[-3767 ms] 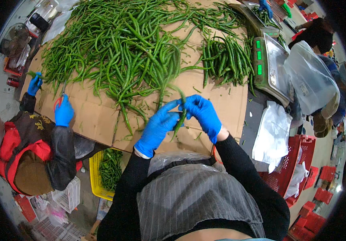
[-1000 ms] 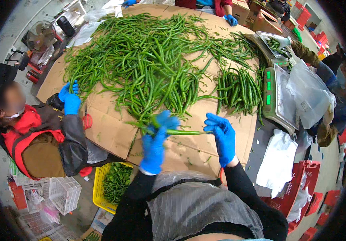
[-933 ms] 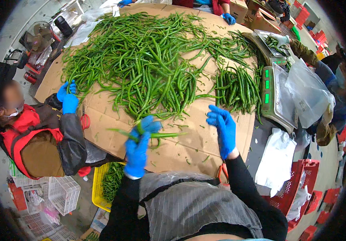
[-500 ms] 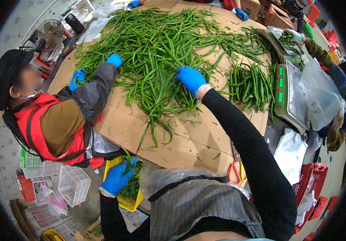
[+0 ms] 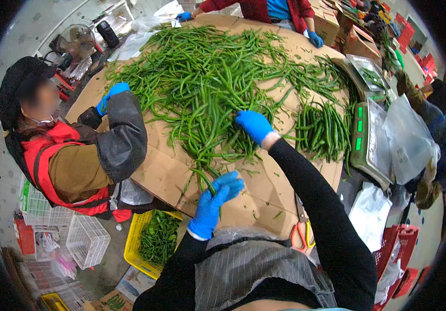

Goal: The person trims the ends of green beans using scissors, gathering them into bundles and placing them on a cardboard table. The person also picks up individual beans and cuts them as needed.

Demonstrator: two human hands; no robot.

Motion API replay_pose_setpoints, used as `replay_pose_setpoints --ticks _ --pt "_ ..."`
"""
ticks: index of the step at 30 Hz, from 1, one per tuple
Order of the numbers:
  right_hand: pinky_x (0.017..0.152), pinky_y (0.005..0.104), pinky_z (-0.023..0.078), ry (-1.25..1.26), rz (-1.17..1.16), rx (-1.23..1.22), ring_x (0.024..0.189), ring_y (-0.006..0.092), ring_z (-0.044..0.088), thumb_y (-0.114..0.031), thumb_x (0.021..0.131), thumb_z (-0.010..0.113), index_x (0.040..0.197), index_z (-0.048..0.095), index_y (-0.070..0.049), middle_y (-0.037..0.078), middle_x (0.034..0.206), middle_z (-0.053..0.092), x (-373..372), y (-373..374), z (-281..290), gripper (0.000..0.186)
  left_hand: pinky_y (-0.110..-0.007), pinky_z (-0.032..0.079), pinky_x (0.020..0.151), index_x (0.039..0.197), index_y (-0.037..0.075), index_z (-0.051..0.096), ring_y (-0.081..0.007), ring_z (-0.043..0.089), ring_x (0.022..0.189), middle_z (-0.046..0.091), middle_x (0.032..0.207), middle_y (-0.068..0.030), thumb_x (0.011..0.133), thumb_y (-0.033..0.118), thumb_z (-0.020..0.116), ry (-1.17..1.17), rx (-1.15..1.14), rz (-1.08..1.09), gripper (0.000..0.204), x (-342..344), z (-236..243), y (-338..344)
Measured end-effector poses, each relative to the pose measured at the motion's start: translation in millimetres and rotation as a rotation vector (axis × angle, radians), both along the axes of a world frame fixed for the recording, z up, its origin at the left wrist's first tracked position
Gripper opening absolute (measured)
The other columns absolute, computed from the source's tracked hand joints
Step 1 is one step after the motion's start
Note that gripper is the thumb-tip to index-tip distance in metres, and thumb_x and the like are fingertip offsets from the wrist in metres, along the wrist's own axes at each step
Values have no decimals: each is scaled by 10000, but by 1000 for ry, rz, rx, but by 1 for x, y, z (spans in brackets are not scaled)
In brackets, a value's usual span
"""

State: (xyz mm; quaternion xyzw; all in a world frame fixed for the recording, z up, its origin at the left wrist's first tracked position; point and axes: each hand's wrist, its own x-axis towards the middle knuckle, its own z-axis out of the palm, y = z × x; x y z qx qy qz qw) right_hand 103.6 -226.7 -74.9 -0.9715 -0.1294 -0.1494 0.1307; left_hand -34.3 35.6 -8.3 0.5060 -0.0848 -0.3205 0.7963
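Observation:
A big heap of long green chili peppers (image 5: 197, 78) covers the cardboard-topped table (image 5: 153, 168). My left hand (image 5: 213, 205), in a blue glove, is over the table's near edge, and a long green chili pepper (image 5: 204, 180) is held against its palm by the thumb. Its fingers reach toward the right. At the heap's right side my right hand (image 5: 254, 126), also gloved in blue, has its fingers curled together among the peppers; what is in them is hidden. Right of that hand lies a neater stack of aligned peppers (image 5: 322, 129).
Below the near edge stands a yellow crate (image 5: 139, 241) with peppers inside. Orange-handled scissors (image 5: 300, 234) lie by my right forearm. Green scales (image 5: 360, 136) stand on the right. A co-worker in a red vest (image 5: 80, 155) works at left, another person (image 5: 241, 9) at the far side.
My left hand has moved from above the yellow crate up and right to the table edge, with a pepper in it. My right hand has shifted slightly down and right. The left co-worker's hands drew back.

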Motion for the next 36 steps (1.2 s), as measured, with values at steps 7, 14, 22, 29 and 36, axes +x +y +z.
replay_pose_setpoints --ticks 7,14,22,29,36 --pt "646 221 481 350 -41 1272 746 82 587 -69 865 631 985 659 9 74 1128 660 -94 28 100 146 -357 422 1005 1312 1 472 -224 541 1161 554 1260 -125 961 165 507 -40 106 154 390 3 -16 30" --pt "555 162 376 642 26 1546 619 30 476 -294 934 561 1200 592 -1 9 896 650 -137 36 101 396 -384 408 1016 1322 13 465 -247 546 1155 556 1252 -147 970 213 496 -165 28 84 406 23 -2 -9" --pt "556 174 396 630 -45 1485 603 43 481 -280 948 541 1243 580 -51 -4 805 631 -153 39 101 376 -414 345 1060 1361 27 420 -299 456 1252 472 1351 -162 948 286 512 -62 -68 46 496 21 -5 -24" --pt "647 259 497 445 166 1407 705 123 619 -109 935 506 1129 651 -29 77 838 673 -159 41 44 255 -337 388 984 1322 73 488 -208 484 1196 514 1306 -106 961 255 492 195 -170 57 404 20 -14 -41" --pt "577 314 497 153 -688 630 587 152 590 -217 815 719 973 660 1 95 764 665 -26 -84 -39 276 -215 394 531 1225 95 588 -63 450 575 546 706 19 958 276 508 281 -10 92 332 16 -7 -43"
